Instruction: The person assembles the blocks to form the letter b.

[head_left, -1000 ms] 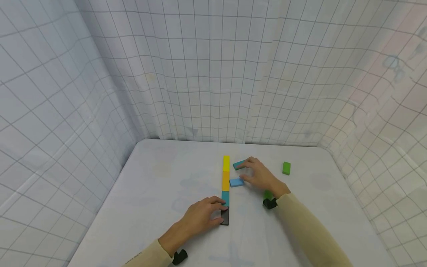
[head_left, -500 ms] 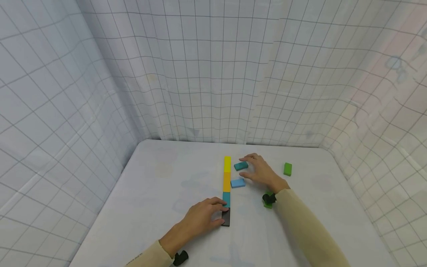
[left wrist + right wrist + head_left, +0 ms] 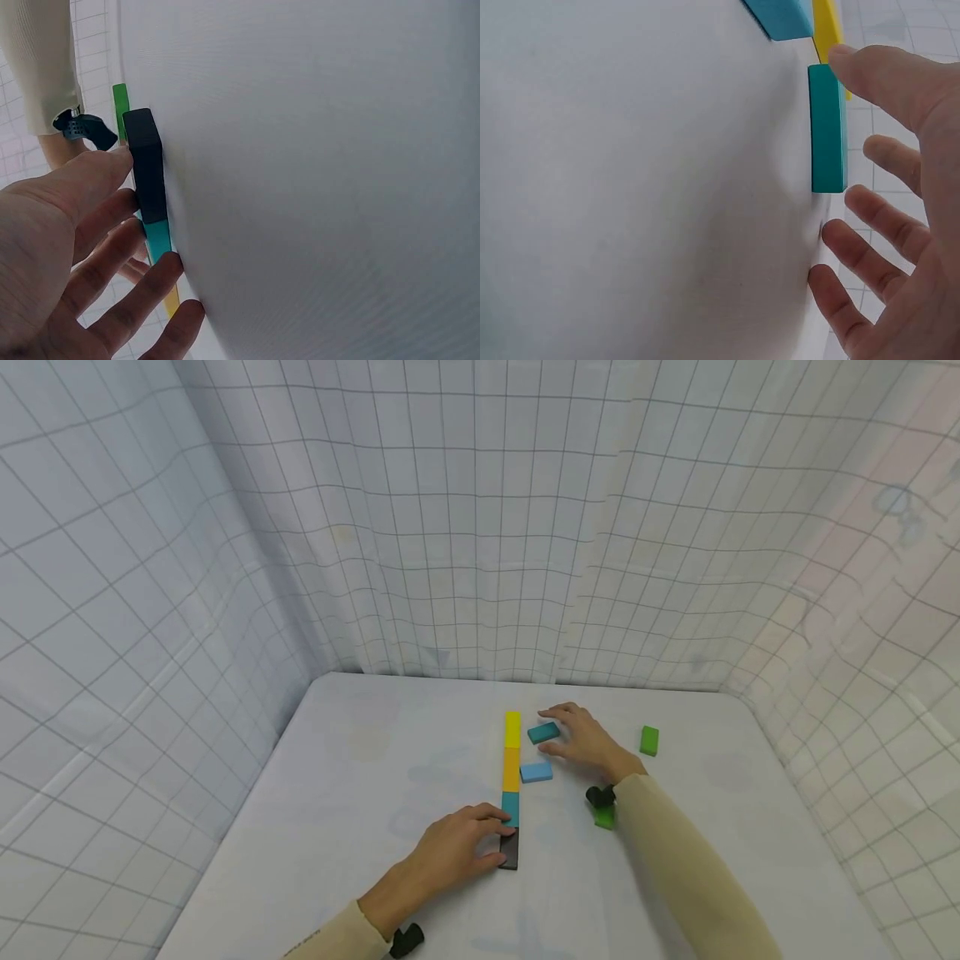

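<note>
A straight row of flat blocks runs away from me: a black block [image 3: 509, 852], a teal block [image 3: 511, 806], an orange block [image 3: 512, 770] and a yellow block [image 3: 513, 729]. My left hand [image 3: 455, 846] rests at the near end, thumb and fingertips at the black block, a fingertip overlapping the teal one. Right of the yellow block lies a loose teal-green block [image 3: 828, 129], slightly turned. My right hand [image 3: 585, 742] is spread around it, fingers apart, with thumb close to its near side. A light blue block [image 3: 536, 772] lies beside the orange one.
A green block [image 3: 649, 741] lies at the far right of the white table [image 3: 360, 760]. Another green block [image 3: 604, 817] is partly hidden under the right wrist camera [image 3: 600, 796]. Gridded white curtains [image 3: 465, 527] surround the table.
My right hand has let go of the loose teal-green block and drawn slightly back, fingers spreading. More of that block shows now. The left hand stays at the row's near end.
</note>
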A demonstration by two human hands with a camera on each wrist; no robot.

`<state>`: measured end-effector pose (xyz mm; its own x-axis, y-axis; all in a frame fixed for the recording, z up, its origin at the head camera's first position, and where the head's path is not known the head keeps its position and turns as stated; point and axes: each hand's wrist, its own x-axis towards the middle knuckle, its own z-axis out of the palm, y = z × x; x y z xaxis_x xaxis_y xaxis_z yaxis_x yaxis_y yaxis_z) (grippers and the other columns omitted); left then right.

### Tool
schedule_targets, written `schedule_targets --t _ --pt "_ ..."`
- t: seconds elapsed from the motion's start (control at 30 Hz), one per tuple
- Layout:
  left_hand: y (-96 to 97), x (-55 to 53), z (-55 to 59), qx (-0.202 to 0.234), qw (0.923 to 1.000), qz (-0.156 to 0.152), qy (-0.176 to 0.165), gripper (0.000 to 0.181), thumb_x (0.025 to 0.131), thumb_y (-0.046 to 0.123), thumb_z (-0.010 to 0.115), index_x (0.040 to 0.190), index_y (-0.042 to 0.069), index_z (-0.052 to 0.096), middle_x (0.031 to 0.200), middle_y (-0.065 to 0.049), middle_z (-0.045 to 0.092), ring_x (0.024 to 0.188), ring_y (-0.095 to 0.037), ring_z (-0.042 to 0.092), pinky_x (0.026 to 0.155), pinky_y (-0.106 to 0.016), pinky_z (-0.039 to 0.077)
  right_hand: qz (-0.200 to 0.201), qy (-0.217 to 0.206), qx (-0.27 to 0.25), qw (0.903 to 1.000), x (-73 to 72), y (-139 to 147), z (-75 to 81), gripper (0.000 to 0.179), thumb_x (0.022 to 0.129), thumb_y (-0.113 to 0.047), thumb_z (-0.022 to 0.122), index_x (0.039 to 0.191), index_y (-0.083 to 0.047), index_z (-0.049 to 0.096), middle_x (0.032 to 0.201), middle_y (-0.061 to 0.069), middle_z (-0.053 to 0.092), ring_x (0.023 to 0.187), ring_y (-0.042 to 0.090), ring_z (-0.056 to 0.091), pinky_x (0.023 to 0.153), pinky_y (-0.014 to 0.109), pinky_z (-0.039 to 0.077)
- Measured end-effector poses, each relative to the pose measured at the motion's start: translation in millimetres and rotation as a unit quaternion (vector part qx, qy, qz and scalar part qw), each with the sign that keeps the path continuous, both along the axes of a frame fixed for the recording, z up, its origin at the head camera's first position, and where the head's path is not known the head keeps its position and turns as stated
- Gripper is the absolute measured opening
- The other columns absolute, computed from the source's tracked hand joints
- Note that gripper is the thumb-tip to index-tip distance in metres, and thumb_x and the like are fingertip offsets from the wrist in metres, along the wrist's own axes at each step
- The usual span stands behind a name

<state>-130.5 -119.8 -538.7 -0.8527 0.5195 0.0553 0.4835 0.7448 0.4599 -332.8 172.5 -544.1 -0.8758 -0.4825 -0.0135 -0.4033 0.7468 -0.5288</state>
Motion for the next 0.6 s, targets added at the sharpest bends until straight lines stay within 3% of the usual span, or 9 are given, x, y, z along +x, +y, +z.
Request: schedule_targets --t 0.33,0.47,0.5,0.6 --pt "0.6 0.6 1.1 0.004 1.0000 0.001 0.001 0.038 0.102 0.029 0.094 0.138 0.022 0.087 0.151 0.007 0.077 0.137 -0.021 0.077 0.108 -0.045 0.070 0.003 0.007 0.010 0.9999 0.0 -2.3 -0.6 0.063 0.108 -0.036 0.084 0.166 -0.018 0.066 0.169 0.018 0.060 0.151 0.043 0.057 0.133 0.068 0.047" --pt "0.3 0.3 -1.2 0.003 1.0000 0.001 0.005 0.038 0.102 0.029 0.094 0.138 0.022 0.087 0.151 0.008 0.077 0.137 -0.021 0.077 0.107 -0.044 0.070 0.006 0.018 0.005 0.9998 -0.7 -1.7 -3.1 0.052 0.110 -0.029 0.082 0.159 -0.015 0.073 0.160 0.019 0.065 0.141 0.042 0.061 0.127 0.067 0.052" --pt "0.1 0.2 -1.8 0.002 1.0000 0.001 0.005 0.038 0.102 0.029 0.094 0.138 0.022 0.087 0.151 0.008 0.076 0.137 -0.021 0.077 0.107 -0.044 0.070 0.017 0.028 -0.005 0.9995 -5.7 2.2 -10.7 0.050 0.111 -0.032 0.082 0.157 -0.016 0.074 0.157 0.016 0.066 0.140 0.038 0.062 0.126 0.062 0.053" --pt "-0.2 0.0 -2.7 0.002 1.0000 0.002 0.005 0.038 0.102 0.029 0.094 0.138 0.023 0.087 0.152 0.008 0.076 0.138 -0.021 0.077 0.107 -0.044 0.070 0.023 0.039 -0.013 0.9989 -6.1 2.9 -12.4 0.042 0.111 -0.026 0.082 0.151 -0.014 0.078 0.147 0.016 0.070 0.129 0.035 0.066 0.118 0.059 0.057"
